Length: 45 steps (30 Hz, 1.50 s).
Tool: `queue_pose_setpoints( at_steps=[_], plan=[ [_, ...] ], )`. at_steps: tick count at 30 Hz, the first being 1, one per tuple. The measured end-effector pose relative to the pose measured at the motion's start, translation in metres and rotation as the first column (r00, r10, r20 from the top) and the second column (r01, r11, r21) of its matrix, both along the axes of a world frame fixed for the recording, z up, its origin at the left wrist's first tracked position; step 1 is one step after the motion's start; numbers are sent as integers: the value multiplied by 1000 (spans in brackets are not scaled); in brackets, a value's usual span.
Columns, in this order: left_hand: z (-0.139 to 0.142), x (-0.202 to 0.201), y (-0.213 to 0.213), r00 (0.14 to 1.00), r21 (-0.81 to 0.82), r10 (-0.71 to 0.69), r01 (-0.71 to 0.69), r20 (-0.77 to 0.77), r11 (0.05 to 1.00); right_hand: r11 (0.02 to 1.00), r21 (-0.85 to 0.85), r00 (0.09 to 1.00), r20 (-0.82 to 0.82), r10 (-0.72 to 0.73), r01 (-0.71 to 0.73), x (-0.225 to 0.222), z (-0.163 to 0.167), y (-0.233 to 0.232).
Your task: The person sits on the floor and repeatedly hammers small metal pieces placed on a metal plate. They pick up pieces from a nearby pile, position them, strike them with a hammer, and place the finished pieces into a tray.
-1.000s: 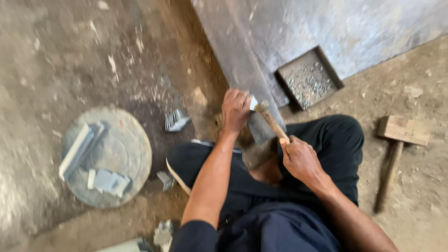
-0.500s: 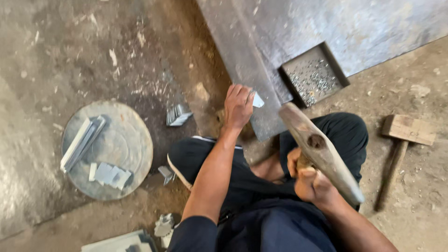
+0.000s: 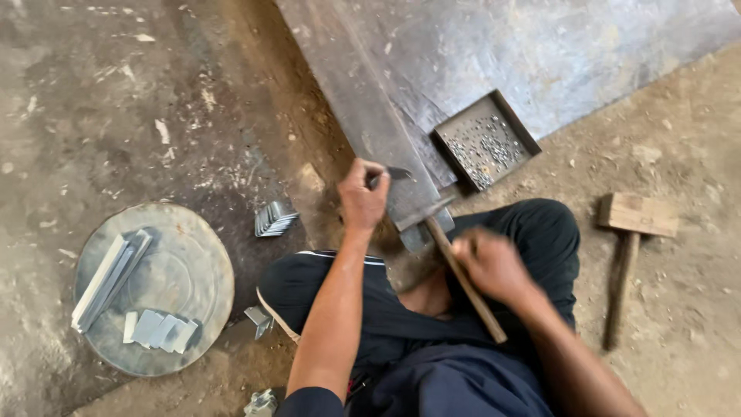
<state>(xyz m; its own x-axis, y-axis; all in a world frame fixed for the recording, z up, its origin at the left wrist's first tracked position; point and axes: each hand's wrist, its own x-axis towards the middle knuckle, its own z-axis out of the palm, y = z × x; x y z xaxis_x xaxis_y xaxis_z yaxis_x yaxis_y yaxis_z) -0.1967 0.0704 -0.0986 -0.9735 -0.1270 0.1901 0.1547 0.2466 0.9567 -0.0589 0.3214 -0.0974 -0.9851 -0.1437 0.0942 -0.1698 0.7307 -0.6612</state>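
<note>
I sit cross-legged on the ground in dark trousers. My left hand (image 3: 363,197) pinches a small dark metal piece (image 3: 397,174) against a long steel sheet edge (image 3: 363,116). My right hand (image 3: 490,266) grips the wooden handle of a hammer (image 3: 463,278), blurred with motion. The hammer's metal head (image 3: 424,211) is down on the sheet just right of my left hand.
A small metal tray of rivets (image 3: 485,140) lies on the sheet. A wooden mallet (image 3: 629,251) rests on the dirt at right. A round metal disc (image 3: 185,286) at left carries metal strips and folded pieces. Loose folded metal bits (image 3: 274,218) lie nearby.
The hammer was raised high half a second ago and has now swung down onto the sheet beside my left hand. My left hand stayed in place.
</note>
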Motion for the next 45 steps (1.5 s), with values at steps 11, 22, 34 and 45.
queue_pose_setpoints(
  at_steps=[11,22,34,45],
  plan=[
    [16,1,2,982,-144,-112,90,-155,986,959,275,979,-168,119,-70,-166,-40,45],
    [8,0,6,974,-288,-2,-66,-228,955,968,147,979,-28,-203,205,-161,-50,39],
    [-3,10,-2,980,-319,32,-94,-194,943,888,-258,914,-38,-403,381,-135,-37,54],
    [-10,2,1,972,-378,25,-114,-232,919,917,-388,996,23,-88,90,-92,17,-33]
  ],
)
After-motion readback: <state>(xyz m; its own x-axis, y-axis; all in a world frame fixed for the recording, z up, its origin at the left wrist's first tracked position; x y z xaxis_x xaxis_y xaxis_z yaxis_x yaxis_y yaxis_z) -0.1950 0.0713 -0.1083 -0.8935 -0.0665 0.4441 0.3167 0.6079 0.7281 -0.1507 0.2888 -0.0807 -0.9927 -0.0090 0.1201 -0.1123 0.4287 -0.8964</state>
